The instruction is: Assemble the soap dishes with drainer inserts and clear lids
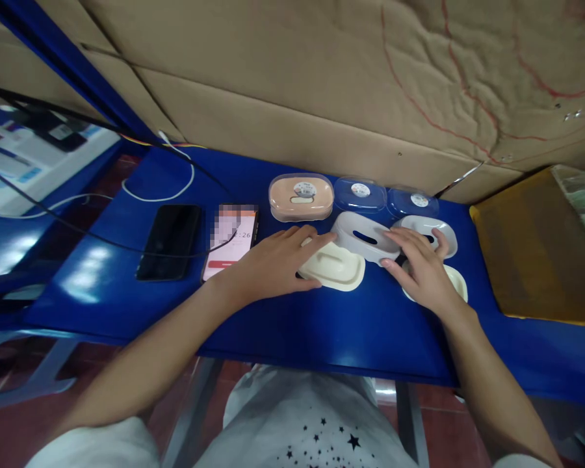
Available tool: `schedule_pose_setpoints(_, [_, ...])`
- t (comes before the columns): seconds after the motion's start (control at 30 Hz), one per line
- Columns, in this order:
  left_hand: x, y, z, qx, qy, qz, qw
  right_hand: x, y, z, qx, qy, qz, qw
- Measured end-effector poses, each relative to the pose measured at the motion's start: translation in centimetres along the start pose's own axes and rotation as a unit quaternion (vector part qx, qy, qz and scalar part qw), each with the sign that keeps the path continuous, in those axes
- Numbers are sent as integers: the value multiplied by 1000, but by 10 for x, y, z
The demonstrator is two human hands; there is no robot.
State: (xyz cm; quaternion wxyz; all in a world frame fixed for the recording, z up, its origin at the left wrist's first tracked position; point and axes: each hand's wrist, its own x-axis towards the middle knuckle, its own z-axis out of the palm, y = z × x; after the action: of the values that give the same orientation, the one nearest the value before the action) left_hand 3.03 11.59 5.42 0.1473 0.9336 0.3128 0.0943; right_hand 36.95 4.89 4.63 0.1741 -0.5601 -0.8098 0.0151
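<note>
A white oval tray with a slot (365, 236) is tilted between my hands. My right hand (422, 263) grips its right end between thumb and fingers. My left hand (283, 263) has its fingers apart over a cream oval piece (341, 268), and its index fingertip is at the tray's left end. A second white slotted tray (443, 235) lies behind my right hand, with another cream piece (459, 283) partly hidden below it. Behind them stand a peach oval box with a clear lid (299, 198) and two clear lids with round labels (355, 198) (412, 203).
On the blue table (322, 338), a black phone (168, 242) and a lit phone (231, 244) lie left of my hands. A white cable (192, 179) and a black cable cross the left side. Cardboard (273, 97) lines the back; a brown box (536, 247) stands right.
</note>
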Motion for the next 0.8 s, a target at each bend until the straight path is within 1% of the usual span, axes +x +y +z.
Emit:
schedule_pose_setpoints(0.13, [6,-5,6,-48,46,-14,998,-3,-9,1,15,-19,-27,999])
schedule_pose_setpoints(0.2, [8,-5,10,-72,66,-8,995,-4,-17,5,22,-23,-46,998])
schedule_pose_setpoints(0.3, [10,-4,15,-97,79,9,992,-5,-28,13,21,-36,-72,997])
schedule_pose_setpoints(0.4, [10,-2,17,-104,72,16,992,-5,-33,16,19,-48,-75,996])
schedule_pose_setpoints(0.53, [8,-1,14,-71,46,12,996,-5,-33,14,13,-41,-77,996])
schedule_pose_setpoints(0.6, [8,-1,12,-61,46,13,997,-5,-32,14,13,-36,-81,996])
schedule_pose_setpoints(0.7, [7,-3,11,-67,52,23,996,-6,-32,16,21,-36,-82,996])
schedule_pose_setpoints(0.8, [7,-6,12,-82,32,10,996,-7,-31,14,33,-42,-89,995])
